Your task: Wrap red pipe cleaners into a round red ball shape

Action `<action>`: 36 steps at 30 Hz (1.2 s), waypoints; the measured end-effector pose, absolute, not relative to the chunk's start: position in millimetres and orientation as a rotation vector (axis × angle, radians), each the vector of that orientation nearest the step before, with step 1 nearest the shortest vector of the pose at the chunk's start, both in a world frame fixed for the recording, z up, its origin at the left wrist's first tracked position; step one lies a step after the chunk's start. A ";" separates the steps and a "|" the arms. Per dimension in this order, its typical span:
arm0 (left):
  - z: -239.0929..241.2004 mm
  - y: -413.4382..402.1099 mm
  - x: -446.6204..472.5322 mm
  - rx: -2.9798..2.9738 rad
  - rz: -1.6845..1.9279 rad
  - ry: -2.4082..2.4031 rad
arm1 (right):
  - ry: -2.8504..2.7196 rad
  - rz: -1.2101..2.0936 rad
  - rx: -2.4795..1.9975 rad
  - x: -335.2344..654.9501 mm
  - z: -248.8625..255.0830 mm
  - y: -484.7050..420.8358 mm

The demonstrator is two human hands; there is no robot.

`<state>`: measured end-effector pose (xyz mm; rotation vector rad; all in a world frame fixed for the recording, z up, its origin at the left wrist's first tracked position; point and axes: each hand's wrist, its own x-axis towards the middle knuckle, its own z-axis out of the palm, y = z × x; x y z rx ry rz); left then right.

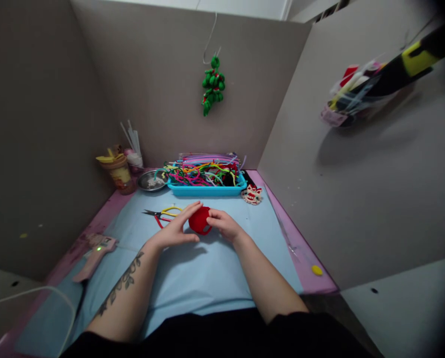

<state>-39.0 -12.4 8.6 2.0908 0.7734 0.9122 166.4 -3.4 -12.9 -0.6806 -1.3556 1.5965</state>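
A red fuzzy round piece [199, 220] sits just above the light blue mat [192, 278], held between both hands. My left hand [174, 229] cups its left side with fingers stretched along it. My right hand [224, 223] grips its right side with fingers curled on it. Yellow-handled scissors [162, 214] lie on the mat just left of my left hand.
A blue tray [206, 189] of several coloured pipe cleaners stands at the back, with a metal dish [151, 181] and a cup [118, 171] to its left. A pink glue gun [95, 253] lies at the left edge. A green pipe-cleaner figure [212, 84] hangs on the back wall. Grey partition walls enclose three sides.
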 end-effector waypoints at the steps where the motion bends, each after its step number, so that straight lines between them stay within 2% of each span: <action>1: 7.0 -12.3 -38.0 2.109 0.906 0.771 | -1.376 1.603 -0.681 166.9 -12.7 -3.6; 9: 2.5 -14.2 -31.3 2.147 0.864 0.844 | -1.363 1.628 -0.702 161.3 -13.0 -7.6; 18: -6.2 -6.4 -33.8 2.128 1.046 1.065 | -1.098 1.480 -0.809 154.9 -16.4 -3.9; 24: -9.2 -7.6 -26.7 2.140 1.029 1.083 | -1.075 1.709 -0.771 144.1 -27.6 -2.7; 36: -8.1 -10.9 -20.8 2.189 1.025 1.031 | -0.958 1.709 -0.782 140.4 -27.4 -4.8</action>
